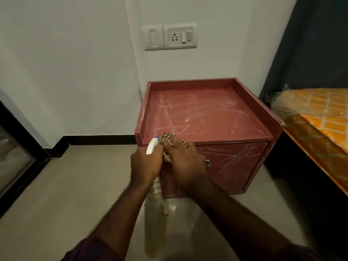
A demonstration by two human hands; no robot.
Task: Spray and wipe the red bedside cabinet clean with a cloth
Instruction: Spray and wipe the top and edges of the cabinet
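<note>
Floor point(66, 185): pale tile, with a white wall point(66, 63) behind.

Red cabinet point(207, 113): stands on the floor against the wall, just beside the bed point(320, 113) on the right. Its top is a shallow tray with a raised rim on three sides. White streaks and smears cross most of the top. The same streaking runs over the drawer front point(235, 162).

Progress, as a judgement: the task is near its start or at best midway. Either cleaner is on and has been spread about, or the marks are grime not yet lifted; I cannot tell which. No patch of the top or the front looks wiped clean. Left to do: wipe the top, the rim corners and the drawer front.

Spray bottle point(155, 219): a clear body hanging below the hands, in front of the cabinet's lower left corner. It holds a pale yellowish liquid. The fill level is blurred, though the lower part looks full.

Drawer: closed, contents unseen.

Left hand point(145, 164): wrapped round the bottle's neck, with the white trigger head poking out above the fingers and aimed towards the cabinet.

Right hand point(186, 166): touching the left, fingers curled over a bunched checked cloth point(170, 139) at the front edge of the cabinet top. There is a ring on one finger.

Drawer knob point(207, 162): small and metal, just beside the right hand.
</note>
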